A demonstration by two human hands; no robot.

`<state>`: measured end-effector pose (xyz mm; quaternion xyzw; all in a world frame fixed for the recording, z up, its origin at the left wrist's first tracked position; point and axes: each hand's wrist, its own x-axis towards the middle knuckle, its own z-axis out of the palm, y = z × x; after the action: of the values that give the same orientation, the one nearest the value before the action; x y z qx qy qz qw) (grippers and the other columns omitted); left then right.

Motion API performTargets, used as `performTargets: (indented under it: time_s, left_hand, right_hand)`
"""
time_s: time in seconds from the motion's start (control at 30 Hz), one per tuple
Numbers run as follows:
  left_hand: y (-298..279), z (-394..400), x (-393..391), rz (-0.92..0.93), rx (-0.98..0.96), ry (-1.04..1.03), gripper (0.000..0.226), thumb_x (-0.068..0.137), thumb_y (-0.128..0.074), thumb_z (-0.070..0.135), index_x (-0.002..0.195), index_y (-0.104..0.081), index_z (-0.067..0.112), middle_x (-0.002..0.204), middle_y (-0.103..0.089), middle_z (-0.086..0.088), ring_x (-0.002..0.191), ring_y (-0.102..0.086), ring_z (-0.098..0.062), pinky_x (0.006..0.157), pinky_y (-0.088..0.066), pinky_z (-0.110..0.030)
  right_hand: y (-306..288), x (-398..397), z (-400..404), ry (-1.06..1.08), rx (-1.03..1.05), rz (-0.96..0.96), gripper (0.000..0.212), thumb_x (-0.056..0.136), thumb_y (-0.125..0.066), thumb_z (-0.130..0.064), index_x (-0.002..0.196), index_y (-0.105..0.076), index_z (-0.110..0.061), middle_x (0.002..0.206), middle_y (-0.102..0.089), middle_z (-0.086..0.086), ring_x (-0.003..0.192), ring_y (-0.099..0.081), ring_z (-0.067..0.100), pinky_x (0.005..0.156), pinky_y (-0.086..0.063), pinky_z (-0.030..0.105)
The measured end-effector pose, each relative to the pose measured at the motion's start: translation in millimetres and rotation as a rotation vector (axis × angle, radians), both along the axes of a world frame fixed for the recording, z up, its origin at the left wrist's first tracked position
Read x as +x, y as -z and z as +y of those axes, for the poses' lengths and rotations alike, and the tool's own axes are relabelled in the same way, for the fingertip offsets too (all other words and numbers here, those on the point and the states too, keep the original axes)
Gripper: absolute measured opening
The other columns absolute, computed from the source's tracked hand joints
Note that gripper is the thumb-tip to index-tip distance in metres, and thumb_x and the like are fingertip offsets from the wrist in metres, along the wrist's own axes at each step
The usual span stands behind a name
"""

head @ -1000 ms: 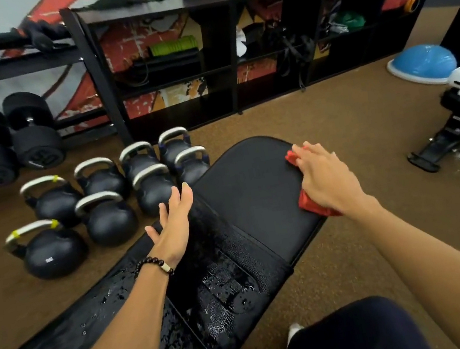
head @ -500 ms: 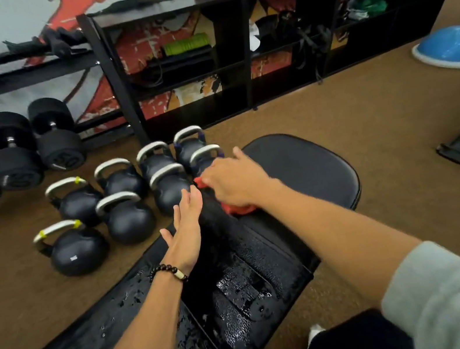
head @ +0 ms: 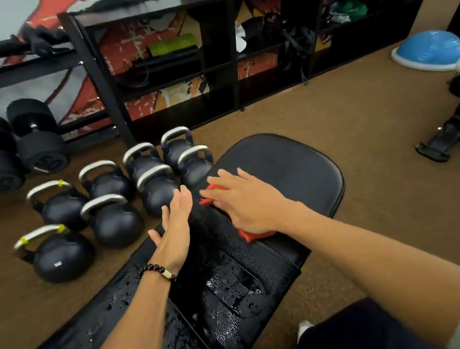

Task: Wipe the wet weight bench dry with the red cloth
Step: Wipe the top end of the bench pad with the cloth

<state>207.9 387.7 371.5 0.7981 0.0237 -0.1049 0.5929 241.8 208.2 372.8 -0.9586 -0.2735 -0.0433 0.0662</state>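
— Where was the red cloth [head: 253, 234] when you checked?

— Flat on the weight bench [head: 291, 163], pinned under my right hand [head: 244, 202] on the seat pad, close to the seam where seat meets backrest. The fingers lay straight and slightly spread, pressing down rather than gripping; red showed only past the fingertips and by the wrist.

— And the other hand?

— My left hand [head: 176, 233] rested open on the bench's edge on the kettlebell [head: 62, 256] side, fingers straight and together, just beside the cloth but not touching it.

— How did the bench look?

— The far end of the seat seemed matte and dry. Droplets still beaded on the pad nearer me (thickest around the seam). I judged the stroke needed firm, even palm pressure, overlapping passes drawn toward me, and a refold once the cloth soaked through.
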Motion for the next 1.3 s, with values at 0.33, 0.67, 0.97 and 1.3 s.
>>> performTargets:
  time_s: [0.33,0.67,0.97,1.3]
  left_hand:
    - [0,-2,0,0.024,0.049,0.033,0.089,0.071,-0.018,0.082,0.153,-0.011,0.047,0.162,-0.003,0.022,0.149,0.011,-0.001,0.111,0.027,-0.042]
    - [1,0,2,0.046,-0.020,0.030,0.101,0.056,-0.022,0.094,0.149,-0.013,0.054,0.160,-0.004,0.027,0.147,0.012,0.004,0.110,0.030,-0.042]
    - [0,0,1,0.021,0.025,0.048,0.087,0.067,-0.020,0.091,0.146,-0.013,0.056,0.161,-0.002,0.025,0.148,0.012,-0.002,0.109,0.030,-0.045]
    - [0,1,2,0.040,0.023,0.076,0.081,0.072,-0.022,0.093,0.145,-0.019,0.058,0.161,-0.004,0.024,0.148,0.014,-0.003,0.109,0.029,-0.044]
  right_hand:
    - [-22,25,-62,0.511,0.012,-0.139,0.047,0.092,-0.042,-0.022,0.136,-0.045,-0.006,0.140,-0.043,0.018,0.123,-0.038,0.040,0.100,-0.037,0.051]
    - [-19,-28,-83,0.350,0.032,-0.100,0.051,0.099,-0.037,-0.013,0.150,-0.039,-0.016,0.158,-0.032,0.008,0.148,-0.022,0.032,0.118,-0.018,0.054]
    - [-14,-10,-31,0.196,-0.028,-0.131,0.050,0.086,-0.046,-0.014,0.136,-0.049,-0.016,0.141,-0.045,0.009,0.126,-0.041,0.036,0.101,-0.037,0.052]
    - [-19,-42,-110,0.470,0.112,-0.054,0.051,0.098,-0.047,-0.009,0.147,-0.047,-0.021,0.160,-0.034,0.005,0.151,-0.021,0.032,0.118,-0.018,0.063]
